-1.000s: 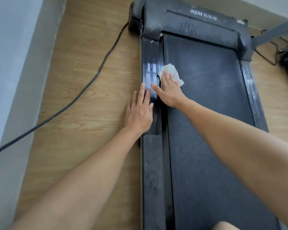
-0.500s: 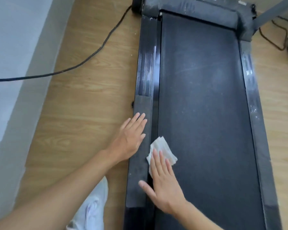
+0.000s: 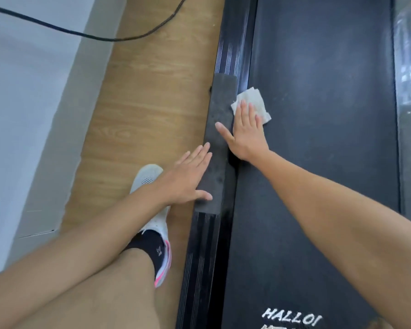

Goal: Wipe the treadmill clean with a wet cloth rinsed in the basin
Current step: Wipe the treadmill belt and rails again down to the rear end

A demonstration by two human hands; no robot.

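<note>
The light brown wooden floor [image 3: 140, 103] carries a long black treadmill [image 3: 318, 91], a thin black cable [image 3: 109, 39] and a white sports shoe [image 3: 150, 179] just beside the treadmill.

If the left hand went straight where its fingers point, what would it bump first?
Probably the thumb of the right hand, which presses the white folded cloth on the black treadmill belt.
</note>
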